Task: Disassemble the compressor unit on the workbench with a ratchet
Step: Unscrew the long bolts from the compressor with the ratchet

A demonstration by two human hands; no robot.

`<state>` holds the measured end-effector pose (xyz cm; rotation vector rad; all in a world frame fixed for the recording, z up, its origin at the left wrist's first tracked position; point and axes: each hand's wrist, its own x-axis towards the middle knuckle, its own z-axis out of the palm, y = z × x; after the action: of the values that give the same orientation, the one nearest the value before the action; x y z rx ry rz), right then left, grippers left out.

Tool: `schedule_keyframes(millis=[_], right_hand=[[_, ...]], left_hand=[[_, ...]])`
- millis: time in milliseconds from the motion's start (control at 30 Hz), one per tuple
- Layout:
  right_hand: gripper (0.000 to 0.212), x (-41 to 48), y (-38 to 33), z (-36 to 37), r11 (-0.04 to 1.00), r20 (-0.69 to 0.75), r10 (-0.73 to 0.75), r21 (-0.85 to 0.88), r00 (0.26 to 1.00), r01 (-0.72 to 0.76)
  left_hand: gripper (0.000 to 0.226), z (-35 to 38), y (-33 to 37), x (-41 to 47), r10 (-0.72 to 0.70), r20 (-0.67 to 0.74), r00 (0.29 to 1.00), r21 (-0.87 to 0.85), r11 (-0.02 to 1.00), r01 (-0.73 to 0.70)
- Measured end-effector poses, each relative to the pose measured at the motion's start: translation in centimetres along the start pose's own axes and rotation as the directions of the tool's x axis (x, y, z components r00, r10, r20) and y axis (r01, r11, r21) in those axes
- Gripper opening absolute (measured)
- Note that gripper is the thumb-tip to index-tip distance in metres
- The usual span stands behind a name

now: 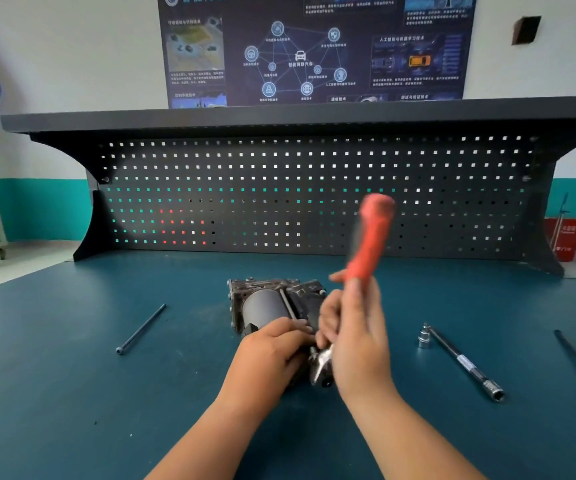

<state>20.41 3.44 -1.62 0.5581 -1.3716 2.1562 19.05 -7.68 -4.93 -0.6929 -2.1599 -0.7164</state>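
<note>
Nearby, two hands, close together: left hand curled over the near end of the one compressor unit on the workbench; right hand gripped the one red-handled ratchet, blurred. One long bolt lay left, one extension bar right, pegboard behind.

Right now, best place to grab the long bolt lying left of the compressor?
Probably mid-shank, from above, fingers across the axis. The long bolt lies flat and diagonal on the workbench, head end nearer the person, nothing touching it; its thin round shank could roll if nudged sideways.
</note>
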Motion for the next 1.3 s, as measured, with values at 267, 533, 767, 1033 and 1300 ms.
schedule_keyframes(millis=[267, 533, 767, 1033, 1300], right_hand=[[0.035, 2.1, 0.8, -2.3, 0.761, -0.426, 0.600, 0.567, 0.677, -0.317], [0.031, 1.7, 0.1, -1.3, 0.871, -0.395, 0.428, 0.422, 0.813, -0.253], [0.017, 0.8, -0.8, -0.6, 0.991, -0.021, 0.085, 0.109, 0.996, -0.082], [0.012, -0.7, -0.6, 0.6, 0.958, 0.292, -0.084, -0.240, 0.953, 0.158], [0.032, 0.6, -1.1, -1.2, 0.716, -0.292, 0.535, 0.655, 0.793, -0.242]], left_hand=[[0.036, 0.1, 0.0, 0.0, 0.123, 0.034, 0.992, 0.059, 0.990, -0.125], [0.029, 0.4, 0.2, 0.2, 0.332, -0.021, 0.943, 0.165, 0.931, -0.324], [0.019, 0.7, -0.1, 0.2, 0.344, -0.076, 0.936, 0.207, 0.924, -0.323], [0.014, 0.9, -0.2, 0.4, 0.347, -0.104, 0.932, 0.178, 0.928, -0.326], [0.024, 0.7, 0.2, 0.4, 0.283, -0.084, 0.956, 0.172, 0.949, -0.266]])
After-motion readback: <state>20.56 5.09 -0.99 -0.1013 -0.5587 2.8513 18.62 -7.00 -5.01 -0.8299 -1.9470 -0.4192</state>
